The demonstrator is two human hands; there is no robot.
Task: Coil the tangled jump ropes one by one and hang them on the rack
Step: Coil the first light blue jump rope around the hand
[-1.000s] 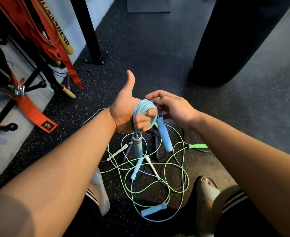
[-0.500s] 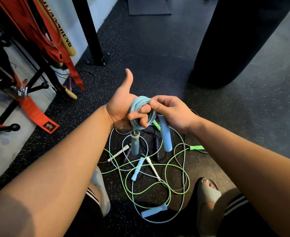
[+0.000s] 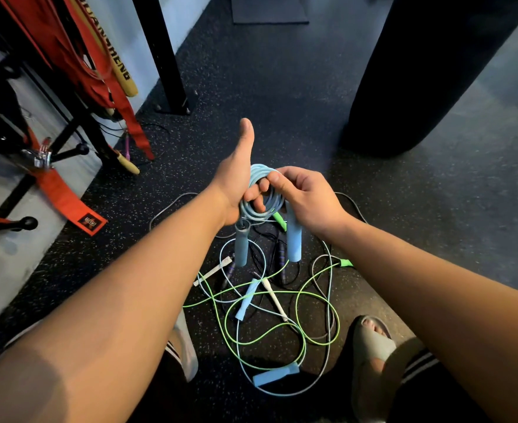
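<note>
1. A dark speckled rubber floor [image 3: 282, 123] is filling the view, with a white wall running along the left edge.
2. The curled fingers [image 3: 253, 196] of the left hand [image 3: 236, 181] are hooking through a coiled light-blue jump rope [image 3: 260, 212], while that hand's thumb is pointing straight up.
3. The right hand [image 3: 306, 196] is pinching the top of the same coil between its thumb and bent fingers, touching the left fingers.
4. Both foam handles are hanging down from the coil above the floor, the left handle [image 3: 241, 244] beneath the left palm and the right handle [image 3: 293, 239] beneath the right hand.
5. Directly below, a tangle is lying on the floor: a green rope [image 3: 282, 328] is looping over pale blue cord, with a white handle [image 3: 212, 271], purple handles [image 3: 281, 254] and a second light-blue handle [image 3: 276, 374] among it.
6. A grey slide sandal [image 3: 370, 355] is standing just right of the tangle, and a white shoe [image 3: 187, 352] is standing just left of it.
7. Well to the left, a black rack [image 3: 68, 154] with ball-tipped pegs is standing against the wall, carrying red straps [image 3: 68, 196].
8. At the upper right, a black punching bag [image 3: 419, 71] is hanging close to the floor.
</note>
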